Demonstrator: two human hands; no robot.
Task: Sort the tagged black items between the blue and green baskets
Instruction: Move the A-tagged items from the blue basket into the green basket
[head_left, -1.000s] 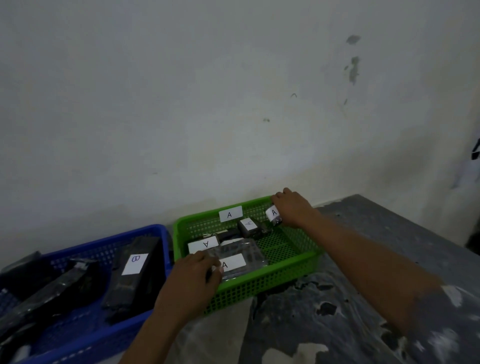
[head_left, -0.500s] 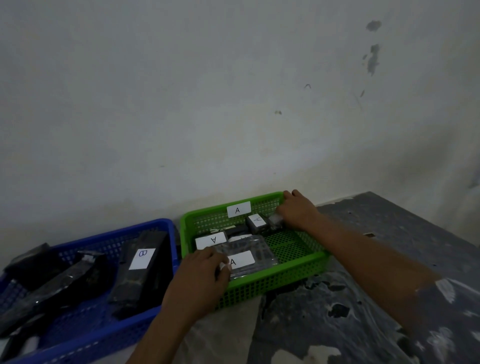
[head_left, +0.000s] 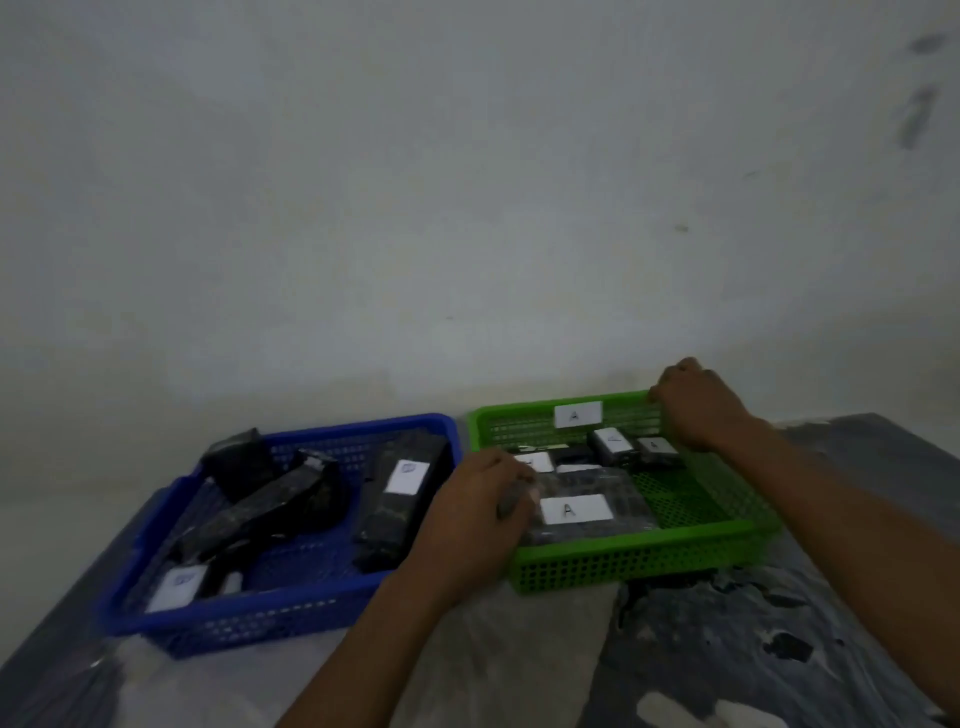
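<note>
Both hands sit at the green basket (head_left: 639, 564) by the desk's back edge: left hand (head_left: 478, 512) closed on the flat A-tagged pack (head_left: 587, 512), right hand (head_left: 698, 410) curled over the far rim; steady the basket and check each tag against the blue basket (head_left: 249, 621).

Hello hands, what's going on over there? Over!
Left hand on flat A-tagged package in green basket. Right hand at its far rim. Nothing blocking.

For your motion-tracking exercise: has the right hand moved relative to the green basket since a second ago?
Yes, slightly. The right hand has let go of the small tagged item and shifted back to the green basket's far right corner.
</note>
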